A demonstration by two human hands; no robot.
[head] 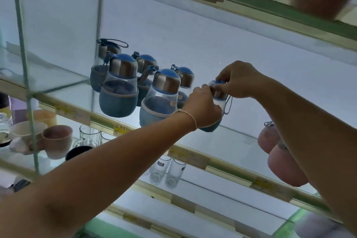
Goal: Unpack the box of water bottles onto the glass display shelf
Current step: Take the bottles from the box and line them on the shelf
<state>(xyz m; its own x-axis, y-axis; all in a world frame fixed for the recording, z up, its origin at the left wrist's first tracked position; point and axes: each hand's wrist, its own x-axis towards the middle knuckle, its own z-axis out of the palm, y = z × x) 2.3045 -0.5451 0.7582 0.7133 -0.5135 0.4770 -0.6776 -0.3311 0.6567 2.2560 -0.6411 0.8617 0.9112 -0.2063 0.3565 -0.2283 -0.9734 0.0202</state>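
Two hands grasp one bottle [220,95] on the shelf [238,141]: the left hand [202,106] wraps its body, and the right hand [238,81] pinches its cap. Five more bottles [119,91] stand just left of the grip, and pink bottles [286,168] sit lower to its right.

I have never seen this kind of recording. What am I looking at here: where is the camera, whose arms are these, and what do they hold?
There is no machine here. A person wears one camera on the head, so you see their own two arms reaching forward, and the view is tilted. The left hand grips the body of a blue water bottle, and the fingers of the right hand pinch its cap. On the glass shelf, other blue bottles with metal caps already stand to the left. Pink bottles show at the right, partly behind the arm. The shelf below carries cups and glass mugs.
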